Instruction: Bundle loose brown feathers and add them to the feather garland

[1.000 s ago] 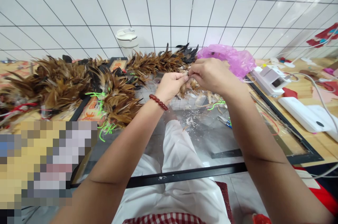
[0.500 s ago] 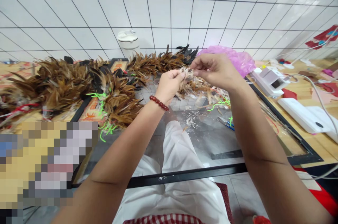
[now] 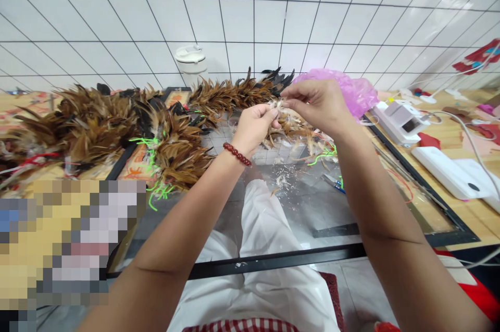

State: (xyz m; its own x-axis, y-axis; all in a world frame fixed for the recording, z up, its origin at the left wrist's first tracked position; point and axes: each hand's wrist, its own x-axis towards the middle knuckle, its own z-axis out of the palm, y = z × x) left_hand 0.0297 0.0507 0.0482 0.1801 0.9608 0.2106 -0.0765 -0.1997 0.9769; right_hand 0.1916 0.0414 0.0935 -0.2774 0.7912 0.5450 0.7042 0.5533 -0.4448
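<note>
Pale, fluffy feathers (image 3: pixel 278 106) are pinched between thumb and fingers of my left hand (image 3: pixel 258 124), which has a dark red bead bracelet (image 3: pixel 237 154) at its wrist. Just to the right, my right hand (image 3: pixel 314 102) holds thumb and forefinger together at the same feathers' edge. Whether a strand runs between its fingertips is too small to make out. Below and behind the hands lie loose brown and white feathers (image 3: pixel 299 131) with bright green ties (image 3: pixel 323 155). Bundles of brown feathers (image 3: pixel 179 149) lie to the left, also tied in green.
A black-framed glass panel (image 3: pixel 273 260) lies before me, white crumbs (image 3: pixel 284 178) scattered on it. Blue-handled scissors (image 3: pixel 334 183) rest by my right forearm. Behind are a white lidded cup (image 3: pixel 192 63), a feather garland (image 3: pixel 230 95) and a pink plastic bag (image 3: pixel 347 89). White devices (image 3: pixel 449 170) stand at right.
Both hands stay close together at the feathers, with only slight shifts of the fingers. The view has moved a few pixels; the surrounding things lie as before.
</note>
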